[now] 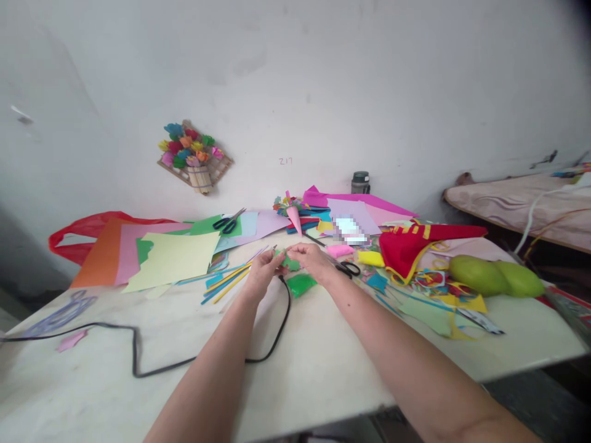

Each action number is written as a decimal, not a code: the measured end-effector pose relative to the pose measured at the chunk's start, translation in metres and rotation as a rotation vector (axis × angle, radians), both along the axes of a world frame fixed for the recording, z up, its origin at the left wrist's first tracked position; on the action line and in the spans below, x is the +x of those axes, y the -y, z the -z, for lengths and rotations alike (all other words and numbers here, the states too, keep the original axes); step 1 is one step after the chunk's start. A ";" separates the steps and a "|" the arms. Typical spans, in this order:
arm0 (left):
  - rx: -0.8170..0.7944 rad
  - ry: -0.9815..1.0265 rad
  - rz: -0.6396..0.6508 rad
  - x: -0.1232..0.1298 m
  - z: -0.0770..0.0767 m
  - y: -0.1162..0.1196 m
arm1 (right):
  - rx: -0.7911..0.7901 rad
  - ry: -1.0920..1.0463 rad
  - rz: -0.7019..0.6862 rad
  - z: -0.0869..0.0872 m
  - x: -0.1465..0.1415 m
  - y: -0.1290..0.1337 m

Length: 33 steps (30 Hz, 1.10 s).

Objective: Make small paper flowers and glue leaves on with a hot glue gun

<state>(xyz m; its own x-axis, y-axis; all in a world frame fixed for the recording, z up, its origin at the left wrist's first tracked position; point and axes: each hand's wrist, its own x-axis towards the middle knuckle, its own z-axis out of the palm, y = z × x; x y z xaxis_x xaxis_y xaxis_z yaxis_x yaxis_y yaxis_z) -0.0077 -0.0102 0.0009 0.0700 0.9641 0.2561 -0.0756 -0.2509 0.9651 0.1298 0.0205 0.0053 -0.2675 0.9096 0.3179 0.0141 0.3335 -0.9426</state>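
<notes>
Over the middle of the table, my left hand [264, 271] and my right hand [311, 258] are close together with fingers pinched. Between them is a small green paper cutout [290, 262], gripped by my right fingers. A thin pointed tip shows above my left fingers, which also touch the cutout's side; what else they hold is hidden. A black cable [287, 314] ends just below my left hand. Under the hands lies a green packet [301, 284]. Black-handled scissors [349, 269] lie beside my right wrist, and blue and yellow paper sticks [228, 284] left of my left hand.
Coloured paper sheets [173, 258] and another pair of scissors [228, 221] lie at the back left. A pink paper cone [293, 220] with paper flowers lies near the wall. Rightward are a yellow packet [370, 258], red cloth [406, 249], green fruits [480, 275] and paper scraps.
</notes>
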 end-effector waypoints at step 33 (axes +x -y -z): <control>-0.034 -0.064 -0.129 0.007 0.001 -0.004 | 0.233 0.363 0.320 0.000 -0.009 0.006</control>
<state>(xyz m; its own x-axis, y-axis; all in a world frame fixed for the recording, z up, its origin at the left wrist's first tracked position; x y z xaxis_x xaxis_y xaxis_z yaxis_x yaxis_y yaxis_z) -0.0009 -0.0059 -0.0005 -0.0399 0.9741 0.2224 0.0174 -0.2219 0.9749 0.1205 0.0149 0.0049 -0.1191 0.8800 0.4598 0.4603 0.4593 -0.7598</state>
